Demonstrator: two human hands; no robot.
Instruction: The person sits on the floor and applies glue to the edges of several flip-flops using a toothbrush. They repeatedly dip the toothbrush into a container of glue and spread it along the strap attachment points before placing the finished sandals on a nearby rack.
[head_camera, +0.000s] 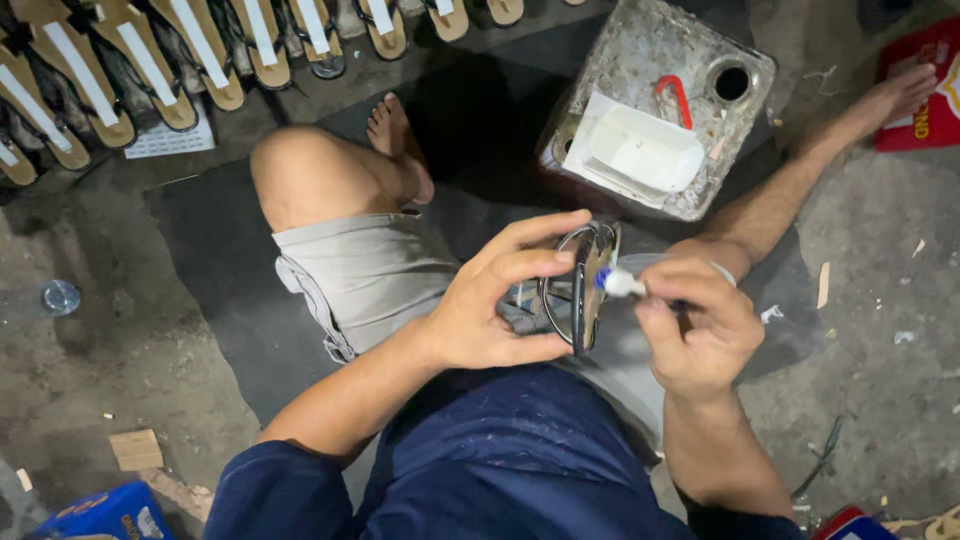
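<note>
1. Head view, the hands: the left hand (500, 305) is wrapped around a sandal (583, 285), which it holds on its edge near the middle of the picture, above the lap. The fingers lie over the top and the thumb is under it.

2. The right hand (695, 335), at about 3 o'clock from the sandal, is pinched closed on a small brush (622, 285). The white tip of the brush touches the side of the sandal – the handle is mostly hidden by the fingers.

3. What could go wrong, in my judgement: the brush is wet with something white, probably glue, and it could smear on the left fingers, which are very near the tip. The sandal could also turn in the hand, because it is held only on its thin edge.

4. At 12 o'clock from the hands stands a dirty metal can (660, 105), and a white tray (645, 148) with white liquid rests on top – a knee could knock it.

5. The surface and the room: the person sits on a dark mat (215, 270) on a rough grey floor (880, 330). A row of sandals (150, 60) with white strips lies at 10 to 12 o'clock, and a clear bottle (58, 297) lies at 9 o'clock.
</note>
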